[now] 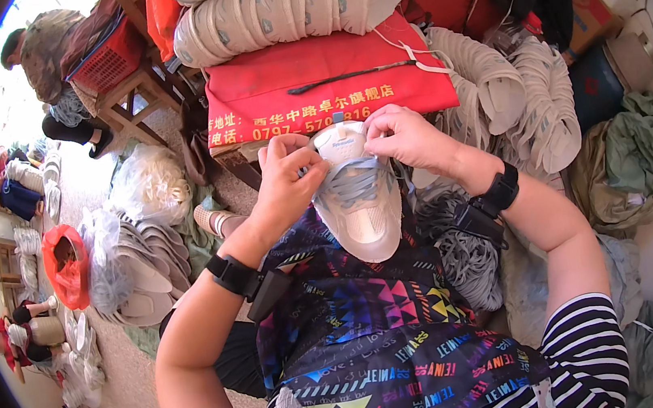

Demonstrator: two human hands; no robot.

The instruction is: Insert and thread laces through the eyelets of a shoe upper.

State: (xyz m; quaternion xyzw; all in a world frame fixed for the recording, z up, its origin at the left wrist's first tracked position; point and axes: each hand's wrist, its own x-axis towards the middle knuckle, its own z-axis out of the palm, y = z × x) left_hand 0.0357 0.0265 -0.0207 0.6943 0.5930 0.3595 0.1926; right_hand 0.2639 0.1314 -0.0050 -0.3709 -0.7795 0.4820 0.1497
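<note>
Sneaker (360,214) between left hand (288,169) and right hand (404,136), both pinching it beside the tongue (341,147).

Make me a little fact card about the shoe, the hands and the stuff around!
Shoe: white rounded sneaker with flat light-blue laces, toe toward the person
Left grip: bent, at its left edge
Right grip: bent, at its right edge
Pinched: too small to tell
Beyond: red printed sheet; row of nested white shoe uppers
Clothes: black apron with colourful prints
</note>
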